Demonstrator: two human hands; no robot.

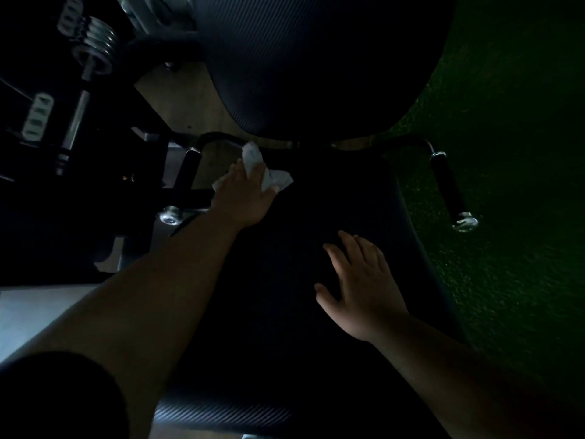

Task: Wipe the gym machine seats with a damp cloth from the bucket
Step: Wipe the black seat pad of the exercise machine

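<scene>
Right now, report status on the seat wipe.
Left hand pressing cloth onto seat, far left corner. Right hand flat on seat, fingers spread. Bucket not in view. Nothing blocking the pad.

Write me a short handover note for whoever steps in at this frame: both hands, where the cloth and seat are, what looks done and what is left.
Left hand: pressing the white cloth with fingers laid over it, at the far left corner of the seat pad, near the left handle.
Right hand: open, fingers spread, resting flat on the seat pad, holding nothing.
Backrest pad is above; right handle beside the green floor.
The bucket is not in view.
Done: wiping is under way on this seat. The image is too dark to tell which parts are already wiped.
Left: probably the rest of the seat, then the other seats.
</scene>
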